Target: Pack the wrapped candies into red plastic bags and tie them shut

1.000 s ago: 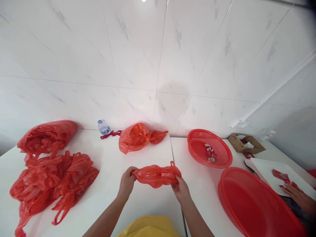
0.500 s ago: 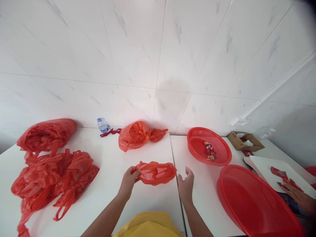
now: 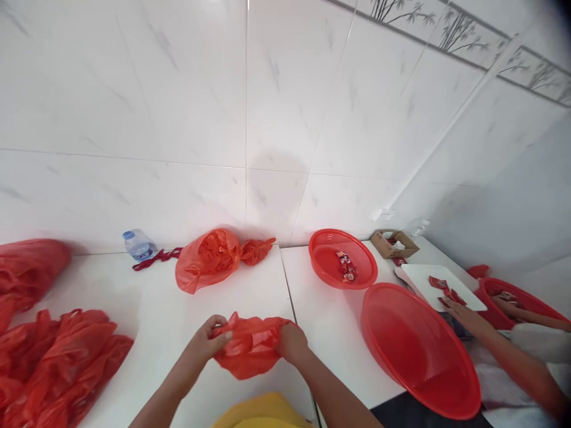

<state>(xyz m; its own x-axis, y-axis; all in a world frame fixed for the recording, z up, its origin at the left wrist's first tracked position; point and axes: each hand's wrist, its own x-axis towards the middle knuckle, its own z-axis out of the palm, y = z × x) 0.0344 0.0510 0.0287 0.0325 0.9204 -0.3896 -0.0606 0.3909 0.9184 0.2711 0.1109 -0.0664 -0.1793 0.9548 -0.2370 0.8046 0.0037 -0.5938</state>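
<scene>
My left grip point(image 3: 209, 337) pinches the red bag point(image 3: 248, 356), my right grip point(image 3: 294, 345), hold unclear to me, rejoining it, seemingly for two-handed work.

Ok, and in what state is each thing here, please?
Left hand: pinching held bag
Right hand: grip hidden
Held bag: spread between hands
Loose bags: crumpled
Middle bag by wall: bulging
Left bottle: capped
Far basket: holding packets
Large basket: uncovered
Carton: open
Tray: bearing sachets

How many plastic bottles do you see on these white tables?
2: a blue-capped bottle near the wall on the left, and a clear bottle just behind the cardboard box on the right. Others could be hidden.
</scene>
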